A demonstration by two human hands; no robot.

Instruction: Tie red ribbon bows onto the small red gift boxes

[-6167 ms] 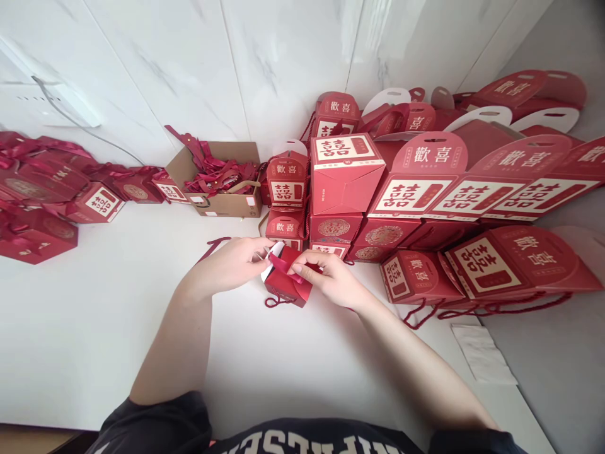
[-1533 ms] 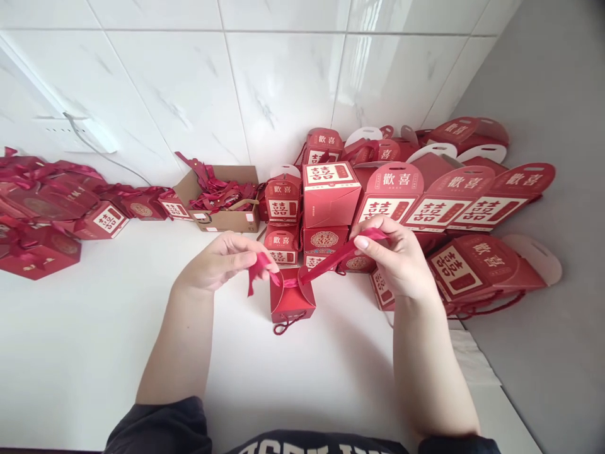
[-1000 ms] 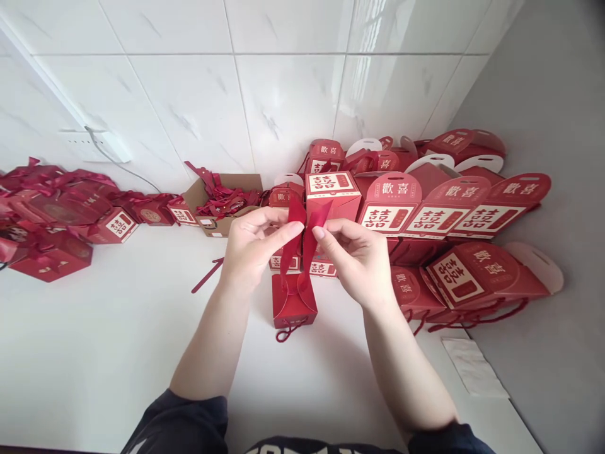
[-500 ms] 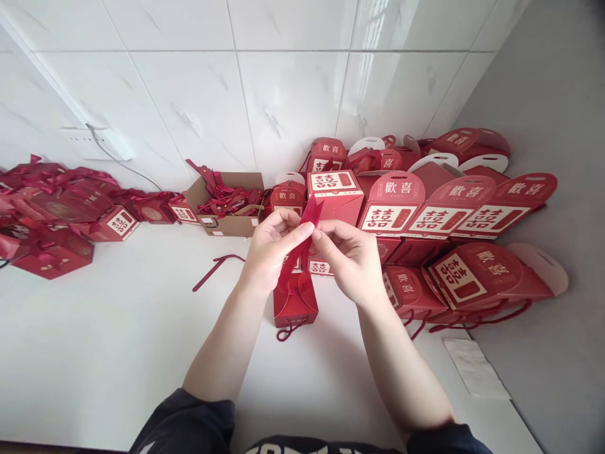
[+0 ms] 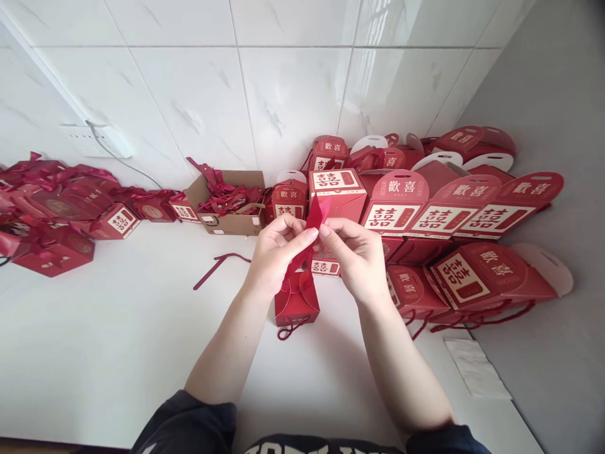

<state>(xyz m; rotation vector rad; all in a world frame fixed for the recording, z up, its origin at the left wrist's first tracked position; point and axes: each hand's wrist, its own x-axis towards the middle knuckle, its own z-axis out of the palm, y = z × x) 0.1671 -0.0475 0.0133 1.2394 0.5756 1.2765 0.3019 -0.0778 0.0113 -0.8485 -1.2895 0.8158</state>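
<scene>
At the far left, a pile of red boxes [image 5: 61, 202] with ribbon bows rests on the white table [image 5: 142, 340]. Above it a socket [image 5: 78, 140] sits on the tiled wall [image 5: 189, 94], and a grey cable [image 5: 113, 153] runs from it down behind the boxes. Further right, a thin dark red strip [image 5: 207, 274] lies bent on the table, and behind it an open carton [image 5: 229, 225] stands near the wall, filled with loose ribbons [image 5: 231, 200].

The left hand [image 5: 278, 252] pinches a red ribbon [image 5: 317, 214] between thumb and fingers. Below the hands, a small red box [image 5: 295, 311] stands upright on the table, its curved top flaps folded in; the ribbon rises from its top, and a cord [image 5: 287, 332] loops out at its near side. The right hand [image 5: 358, 258] also pinches the ribbon, its thumb tip just beside the left one; the fingers behind are partly hidden.

Behind and to the right of the hands, more red boxes [image 5: 425, 202] stand stacked, several with upright rounded flaps. Nearer, one box [image 5: 496, 274] leans back, its pale flap pointing right. A white sheet [image 5: 477, 369] lies at the table's right edge, beside a grey wall [image 5: 562, 113].
</scene>
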